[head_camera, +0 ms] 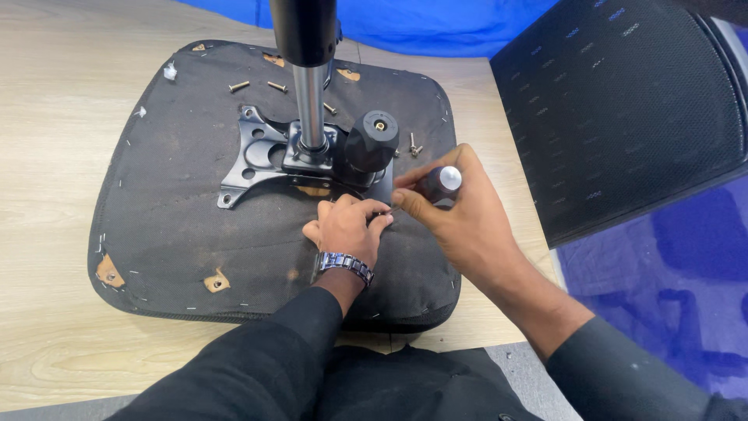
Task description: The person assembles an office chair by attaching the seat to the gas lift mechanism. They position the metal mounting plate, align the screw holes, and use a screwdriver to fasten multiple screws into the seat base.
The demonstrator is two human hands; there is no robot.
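Note:
An upturned black chair seat (179, 226) lies on a wooden table (54, 132). A black metal mounting plate (253, 156) with a chrome gas cylinder (310, 101) and a round black knob (372, 142) sits on it. My left hand (347, 228), with a metal wristwatch, pinches something small at the plate's near right corner; what it pinches is hidden. My right hand (460, 214) grips a screwdriver (440, 184) with a black handle and silver cap, its tip pointed at that same corner.
Several loose screws (257, 85) lie on the seat behind the plate, and more (414, 146) beside the knob. A black mesh chair back (623, 101) rests at the right. Blue cloth (662, 273) covers the floor beyond the table's right edge.

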